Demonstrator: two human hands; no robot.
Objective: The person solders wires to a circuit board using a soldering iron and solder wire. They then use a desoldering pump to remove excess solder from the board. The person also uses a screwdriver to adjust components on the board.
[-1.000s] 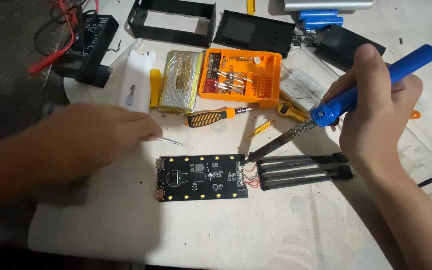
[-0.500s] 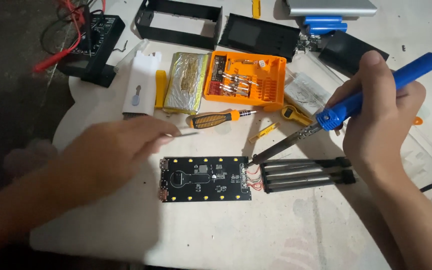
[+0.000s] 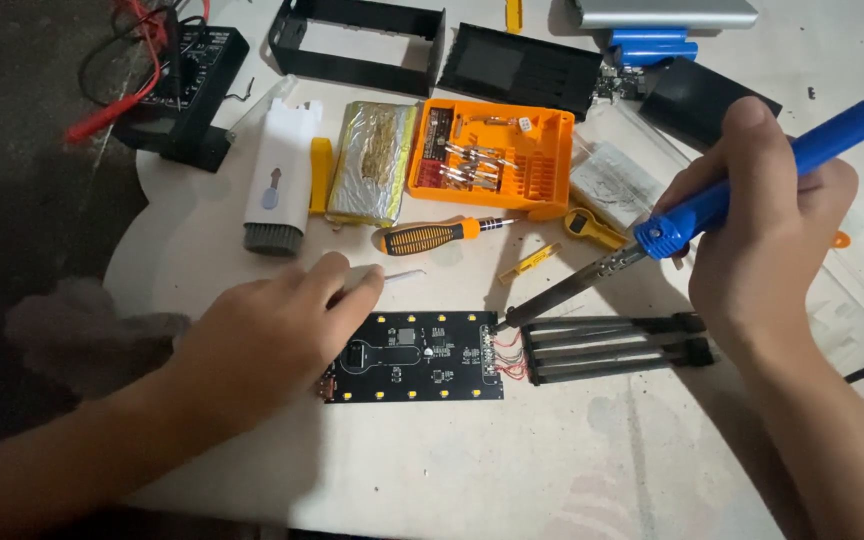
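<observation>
**Iron tip at the wired edge of the board**

My right hand (image 3: 772,240) is closed around the blue handle of the soldering iron (image 3: 712,205), pen-fashion, thumb on top and fingers wrapped under. The metal shaft slants down to the left, and its tip sits at the right edge of the black circuit board (image 3: 414,357), where thin red wires (image 3: 508,360) run across to the black battery pack (image 3: 612,347) lying just to the right of it. The iron looks light and stiff, with a cord trailing off to the right; I judge the only safe hold is the blue handle, well back from the bare hot shaft.

My left hand (image 3: 272,335) rests flat on the bench (image 3: 552,470) at the board's left end, fingers together, touching or nearly touching its corner. A thin metal point, probably tweezers (image 3: 404,277), pokes out past my fingertips; whether my fingers are actually pinching it I cannot tell.

The board lies flat, near me, in the middle of the bench. It looks thin, rigid and light, likely to slide on the smooth surface, so it wants steadying by its edges, not by the small parts on its face. The wires look fine and fragile at their joints.

Farther away lie an orange bit case (image 3: 537,150), an orange-and-black screwdriver (image 3: 432,237) and a white brush tool (image 3: 277,185).
</observation>
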